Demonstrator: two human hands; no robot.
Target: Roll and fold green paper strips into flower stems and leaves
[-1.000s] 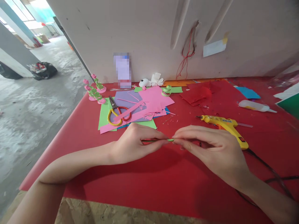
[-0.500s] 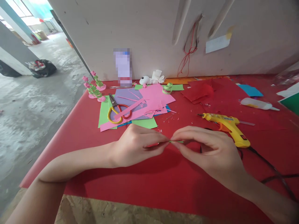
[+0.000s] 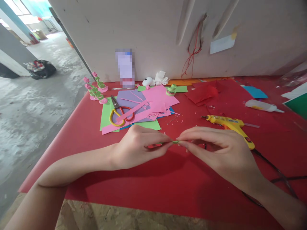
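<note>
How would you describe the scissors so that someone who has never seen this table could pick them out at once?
Start at the red table and find the pile of coloured paper sheets beyond the left hand. The scissors lie on the pile's left side, partly under a pink strip. They alone have loop handles, one yellow, one red.

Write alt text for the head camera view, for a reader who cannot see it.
Two bare hands meet over a red table, the left hand and right hand pinching a thin green strip between their fingertips. Behind lie scissors on coloured paper sheets, with a yellow glue gun at right.
</note>
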